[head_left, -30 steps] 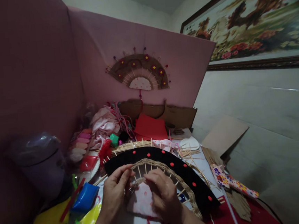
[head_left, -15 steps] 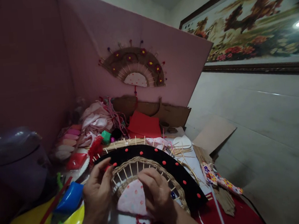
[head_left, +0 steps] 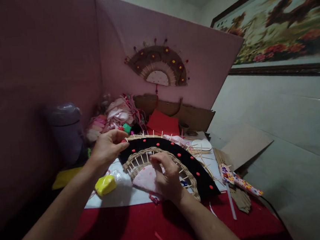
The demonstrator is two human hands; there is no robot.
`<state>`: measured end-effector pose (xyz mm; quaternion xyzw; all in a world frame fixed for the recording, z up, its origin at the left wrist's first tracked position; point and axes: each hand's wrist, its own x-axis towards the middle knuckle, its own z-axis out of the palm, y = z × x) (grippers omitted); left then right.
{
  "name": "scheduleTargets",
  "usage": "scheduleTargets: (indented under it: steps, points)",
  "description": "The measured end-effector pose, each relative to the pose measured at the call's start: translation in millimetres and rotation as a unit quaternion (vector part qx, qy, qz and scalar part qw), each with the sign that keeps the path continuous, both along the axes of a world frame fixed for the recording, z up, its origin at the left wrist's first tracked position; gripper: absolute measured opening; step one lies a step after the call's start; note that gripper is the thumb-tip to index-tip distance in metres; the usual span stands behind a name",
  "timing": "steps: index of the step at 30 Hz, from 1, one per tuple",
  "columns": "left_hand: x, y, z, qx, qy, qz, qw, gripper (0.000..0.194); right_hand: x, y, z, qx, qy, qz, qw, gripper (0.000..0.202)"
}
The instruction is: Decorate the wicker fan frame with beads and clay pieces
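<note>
Our left forearm point(head_left: 56, 215) enters at eight o'clock in the view and slants toward two. Our left hand point(head_left: 106, 149) lies between eight and nine, thumb and forefinger reaching toward three in a near pinch. Our right forearm point(head_left: 206, 218) rises from five, slanting toward eleven; our right hand point(head_left: 167, 179) sits at six, fingers curled, thumb bent beneath. Both forearms are bare.

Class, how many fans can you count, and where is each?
2: a brown fan on the pink board, and a black fan nearer, partly hidden by the right hand.
</note>
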<state>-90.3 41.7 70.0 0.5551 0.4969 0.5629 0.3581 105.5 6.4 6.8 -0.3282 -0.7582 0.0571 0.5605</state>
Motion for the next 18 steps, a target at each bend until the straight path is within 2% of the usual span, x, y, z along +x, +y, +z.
scheduleTargets:
  steps: [2, 5, 10, 12, 15, 18]
  points:
    - [-8, -3, -7.5, -0.005, 0.101, -0.009, 0.995, 0.018, 1, 2, 0.1, -0.019, -0.003, -0.021, 1.0, 0.011]
    - [-20, -10, -24.8, -0.022, 0.234, -0.028, 0.972, 0.013, 2, 3, -1.4, -0.037, -0.012, -0.038, 0.999, 0.015]
    - [-31, -12, -44.6, -0.01, 0.308, -0.046, 0.95, 0.017, 1, 5, -3.6, -0.032, 0.007, -0.018, 0.999, 0.02]
    - [-33, -8, -45.9, -0.007, 0.379, -0.027, 0.925, 0.016, 1, 4, -1.8, -0.023, 0.011, -0.018, 1.0, 0.016]
    - [-35, -4, -43.6, 0.007, 0.502, -0.004, 0.865, 0.012, 1, 4, 2.0, -0.038, 0.025, -0.032, 0.998, 0.008]
    - [-35, -2, -41.2, 0.014, 0.58, 0.006, 0.814, 0.016, 0, 4, 3.4, -0.068, 0.047, -0.028, 0.996, 0.011]
